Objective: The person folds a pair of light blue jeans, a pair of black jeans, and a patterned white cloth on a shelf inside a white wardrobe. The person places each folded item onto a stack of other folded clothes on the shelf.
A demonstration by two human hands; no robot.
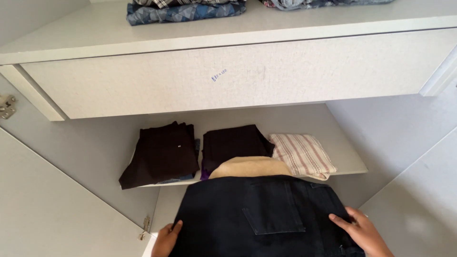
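**Folded jeans held before the wardrobe shelf**

At either edge of the folded black denim jeans (pixel 259 216), a hand grips: the left hand (pixel 165 240) curls around the near left edge, the right hand (pixel 364 233) lies fingers-flat on the right side. Just beyond the jeans, on the white wardrobe shelf (pixel 350 164), sit a tan folded cloth (pixel 252 167), two dark folded garments (pixel 162 152) and a striped cream cloth (pixel 302 153).

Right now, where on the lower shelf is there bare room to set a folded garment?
Bare board lies behind the striped cloth, toward the right wall, and along the back behind the two dark piles. The front row is crowded. Both hands hold folded black jeans before the tan garment.
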